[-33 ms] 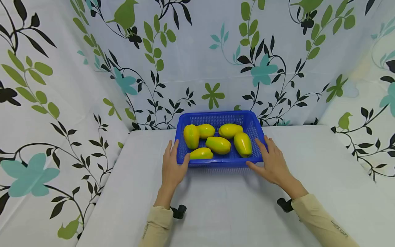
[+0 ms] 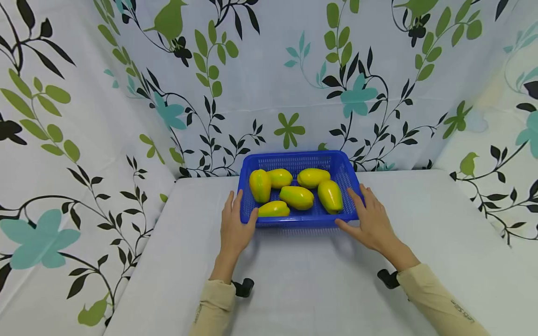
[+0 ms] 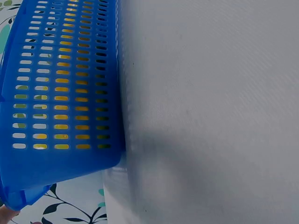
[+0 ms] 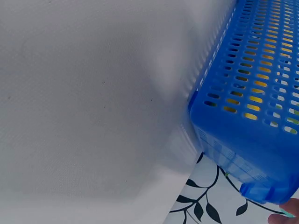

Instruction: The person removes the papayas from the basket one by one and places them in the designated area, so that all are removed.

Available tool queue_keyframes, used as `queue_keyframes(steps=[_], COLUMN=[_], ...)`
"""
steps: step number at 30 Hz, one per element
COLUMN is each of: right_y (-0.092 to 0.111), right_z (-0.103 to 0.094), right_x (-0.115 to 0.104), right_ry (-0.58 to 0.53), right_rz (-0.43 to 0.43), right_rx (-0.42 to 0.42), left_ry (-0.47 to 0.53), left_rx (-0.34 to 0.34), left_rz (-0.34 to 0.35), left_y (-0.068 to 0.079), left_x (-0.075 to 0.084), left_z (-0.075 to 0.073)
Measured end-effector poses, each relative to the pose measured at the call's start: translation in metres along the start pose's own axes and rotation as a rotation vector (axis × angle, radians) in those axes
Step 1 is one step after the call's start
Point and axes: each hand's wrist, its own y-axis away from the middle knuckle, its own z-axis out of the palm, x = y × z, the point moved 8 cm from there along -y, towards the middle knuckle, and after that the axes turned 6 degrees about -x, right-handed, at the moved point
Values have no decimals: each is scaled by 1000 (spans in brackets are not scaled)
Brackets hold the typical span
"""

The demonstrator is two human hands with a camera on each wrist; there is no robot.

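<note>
A blue plastic basket (image 2: 307, 223) with slotted walls stands at the table's far side and holds several glossy, yellow, ridged oval fruits (image 2: 296, 198). At its front left corner is my left hand (image 2: 236, 229), fingers extended along the left side and thumb by the front rim. My right hand (image 2: 373, 226) mirrors this at the front right corner, its fingers spread and relaxed against the rim. Both wrist views show the slotted wall of the basket (image 3: 60, 172) (image 4: 233, 126) close up, with only fingertips (image 3: 7, 213) (image 4: 289, 210) at the frame edges.
A white-covered table (image 2: 286, 284) spreads out in front of the basket. Behind and beside it hangs a white cloth (image 2: 269, 70) printed with leaves, birds and flowers. Tan sleeves (image 2: 216, 303) and a small black wrist device (image 2: 243, 288) show on the arms.
</note>
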Motion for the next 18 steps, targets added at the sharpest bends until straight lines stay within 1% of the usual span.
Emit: queue_keyframes(steps=[3,5,8,11,14,16,18], right_y=[4,8,14,20,22,21,21], right_z=[-5,-7,-12,-16,-20,-22,-22], right_x=[5,7,13,16,16,15,16], right_ry=[5,10,16,21,14,10,10], right_rz=[12,17,43,51,42,39,42], right_rx=[8,13,13,26,38,41,39], left_ry=[31,61,102,144,199,227,244], left_rx=[-5,-6,-23,-46,-60,-59,-49], left_rz=[-6,-26,-57,-85,-117,-141,-146], left_y=[-4,-7,-13,-20,-24,-24,-25], left_x=[2,-1,-7,-13,-17,-18,-18], left_z=[4,4,5,9,12,13,14])
